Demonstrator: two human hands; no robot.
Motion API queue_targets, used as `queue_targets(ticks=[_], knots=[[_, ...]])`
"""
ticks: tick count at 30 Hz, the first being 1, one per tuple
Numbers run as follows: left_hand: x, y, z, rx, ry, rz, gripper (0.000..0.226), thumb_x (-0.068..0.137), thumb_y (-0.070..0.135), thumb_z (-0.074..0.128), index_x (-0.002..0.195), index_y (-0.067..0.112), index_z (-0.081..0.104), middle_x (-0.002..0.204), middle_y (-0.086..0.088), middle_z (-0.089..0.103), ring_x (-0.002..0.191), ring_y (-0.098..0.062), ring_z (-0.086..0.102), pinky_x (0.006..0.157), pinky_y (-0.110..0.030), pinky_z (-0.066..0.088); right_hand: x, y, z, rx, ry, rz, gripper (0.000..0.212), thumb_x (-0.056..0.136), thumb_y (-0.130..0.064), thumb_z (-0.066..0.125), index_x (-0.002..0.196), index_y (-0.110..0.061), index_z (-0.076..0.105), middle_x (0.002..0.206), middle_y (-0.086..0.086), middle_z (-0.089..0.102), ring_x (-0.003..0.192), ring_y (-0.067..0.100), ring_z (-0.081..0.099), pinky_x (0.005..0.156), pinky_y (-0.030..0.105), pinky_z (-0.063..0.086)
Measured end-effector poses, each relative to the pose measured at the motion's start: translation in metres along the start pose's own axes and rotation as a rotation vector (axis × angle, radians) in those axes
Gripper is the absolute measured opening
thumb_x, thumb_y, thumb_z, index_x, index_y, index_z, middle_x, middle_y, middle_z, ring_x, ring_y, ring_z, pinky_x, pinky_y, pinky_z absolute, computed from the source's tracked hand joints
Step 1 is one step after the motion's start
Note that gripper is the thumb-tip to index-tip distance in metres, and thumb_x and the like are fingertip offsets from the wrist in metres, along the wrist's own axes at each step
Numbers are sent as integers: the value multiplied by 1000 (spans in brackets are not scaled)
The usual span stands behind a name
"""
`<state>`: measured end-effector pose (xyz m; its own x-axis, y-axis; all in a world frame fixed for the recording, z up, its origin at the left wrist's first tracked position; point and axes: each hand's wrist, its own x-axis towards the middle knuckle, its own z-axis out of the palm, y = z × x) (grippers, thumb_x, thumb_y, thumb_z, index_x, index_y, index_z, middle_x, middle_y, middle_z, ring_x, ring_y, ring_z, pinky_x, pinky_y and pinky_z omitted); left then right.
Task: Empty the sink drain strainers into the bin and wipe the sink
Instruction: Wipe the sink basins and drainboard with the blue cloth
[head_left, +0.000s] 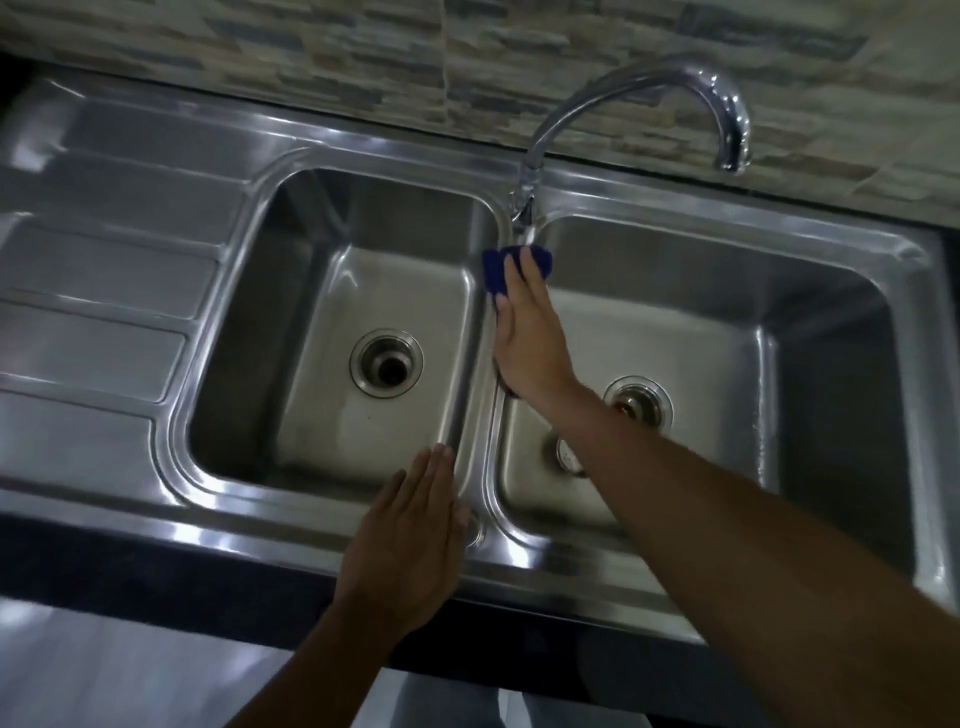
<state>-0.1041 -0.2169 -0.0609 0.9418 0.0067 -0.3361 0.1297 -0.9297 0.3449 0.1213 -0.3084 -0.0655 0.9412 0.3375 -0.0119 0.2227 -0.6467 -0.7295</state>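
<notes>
I see a stainless-steel double-bowl sink (519, 551) with a ribbed draining board (104, 291) on its left side, set in a dark countertop (156, 566) below a stone-pattern tiled wall (363, 57).

My right hand (530, 338) reaches forward over the dividing ridge between the two bowls. It lies flat, fingers together, pressing a dark blue cloth (496, 267) down onto the ridge just in front of the base of the curved chrome tap (649, 83). The cloth shows only around the fingertips; the rest is hidden under the palm. The tap spout arcs to the right, its outlet over the rear rim of the right bowl.

My left hand (410, 540) rests palm-down on the near rim of the sink, fingers straight and close together, holding nothing; the fingertips reach the near end of the dividing ridge.

The left bowl's round drain opening (386, 362) is open and dark, no strainer seated in it. The right bowl's drain (638, 401) has a metal fitting in it, partly covered by my right forearm. A small round perforated metal piece (567, 457) lies on the right bowl's floor near that drain, half hidden by the arm; I cannot tell exactly what it is.
</notes>
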Motion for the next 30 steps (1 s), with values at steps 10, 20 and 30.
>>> queue_targets(ticks=[10, 20, 30], knots=[[2, 2, -5, 2, -3, 34, 67, 105, 40, 12, 143, -4, 45, 148, -20, 49, 139, -25, 46, 111, -45, 45, -43, 0, 12, 33, 1, -23, 50, 107, -24, 36, 156, -17, 30, 166, -4, 16, 142, 7, 35, 107, -2, 22], [19, 2, -11, 0, -19, 3, 78, 94, 52, -5, 158, 10, 6, 166, -8, 11, 152, -14, 3, 121, -27, -5, 0, 17, -19, 77, -38, -39, 45, 106, -13, 41, 151, -12, 40, 163, 4, 27, 149, 16, 27, 121, 21, 19], [166, 36, -56, 48, 192, -16, 66, 100, 35, 13, 158, 7, -1, 167, -15, -2, 155, -27, -5, 126, -45, 9, 24, 49, -73, -32, 296, -87, 45, 103, -4, 45, 148, -1, 41, 158, 20, 32, 145, 25, 36, 121, 24, 27]])
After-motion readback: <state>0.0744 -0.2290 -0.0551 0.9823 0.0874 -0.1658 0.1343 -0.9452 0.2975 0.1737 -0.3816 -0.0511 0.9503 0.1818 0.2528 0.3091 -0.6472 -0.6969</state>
